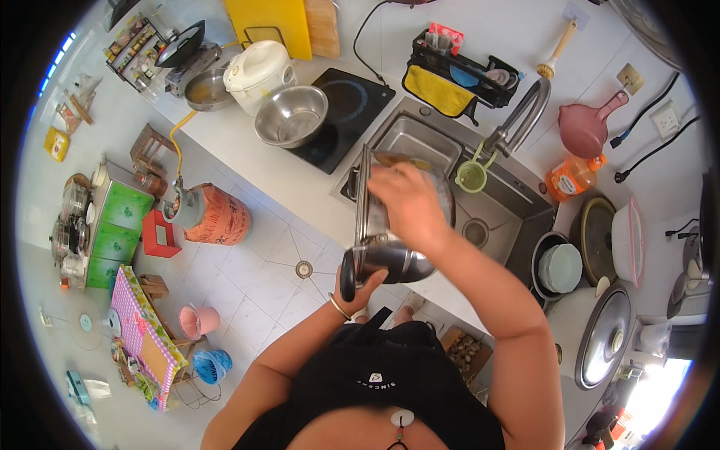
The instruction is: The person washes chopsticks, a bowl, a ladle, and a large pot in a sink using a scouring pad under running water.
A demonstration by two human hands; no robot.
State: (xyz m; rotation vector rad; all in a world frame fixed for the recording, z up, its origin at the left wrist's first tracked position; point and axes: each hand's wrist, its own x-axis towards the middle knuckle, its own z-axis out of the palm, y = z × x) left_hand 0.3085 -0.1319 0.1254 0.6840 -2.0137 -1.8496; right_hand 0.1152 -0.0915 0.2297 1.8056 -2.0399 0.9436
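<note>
A shiny metal pot (397,259) with a black handle (347,275) is tipped on its side over the near left edge of the sink. My left hand (369,286) supports it from below, fingers closed around it beside the handle. Across the pot's upper part lies my right hand (409,202), its fingers blurred by motion and bent toward the metal. Whether anything is under those fingers is hidden. Behind the pot the sink (487,206) shows its basins, with a light green strainer-like cup (471,176) hanging near the faucet (521,120).
Left along the counter are a black cooktop (341,112), a steel bowl (292,116) and a white cooker (260,75). An orange soap bottle (574,178), stacked bowls (559,266) and a large lidded pot (600,337) stand to the right. A gas cylinder (217,214) stands on the floor.
</note>
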